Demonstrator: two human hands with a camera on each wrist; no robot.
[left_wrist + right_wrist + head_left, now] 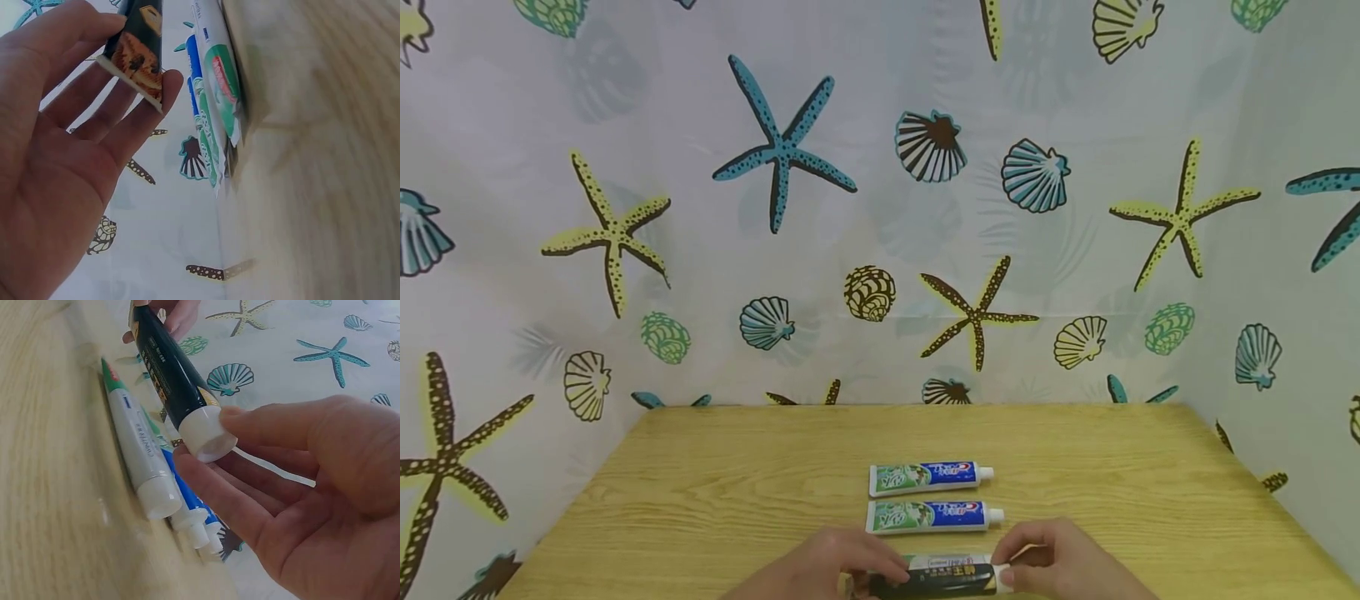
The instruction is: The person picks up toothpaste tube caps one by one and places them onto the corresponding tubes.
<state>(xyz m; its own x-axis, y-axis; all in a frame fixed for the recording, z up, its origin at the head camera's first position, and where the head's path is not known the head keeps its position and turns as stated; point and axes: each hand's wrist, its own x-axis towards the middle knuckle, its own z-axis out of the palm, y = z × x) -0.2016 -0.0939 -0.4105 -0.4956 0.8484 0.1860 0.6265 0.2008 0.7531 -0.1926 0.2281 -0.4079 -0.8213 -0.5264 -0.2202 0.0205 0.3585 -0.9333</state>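
Both hands hold a black toothpaste tube (951, 581) above the wooden table, close to its near side. My left hand (831, 562) pinches the flat sealed end, where an orange-brown picture shows in the left wrist view. At the other end, my right hand (1063, 558) pinches the white cap (206, 434) between thumb and fingers. Just behind lies a white and green toothpaste tube (140, 437), mostly covered by the black one in the head view. Farther back, two blue and green toothpaste tubes (927, 517) lie side by side, caps pointing right.
The wood-grain table (737, 467) reaches back to a white curtain (850, 233) printed with starfish and shells. That curtain also hangs along the left and right sides. The farther blue and green tube (925, 478) lies parallel to its neighbour, with table between them.
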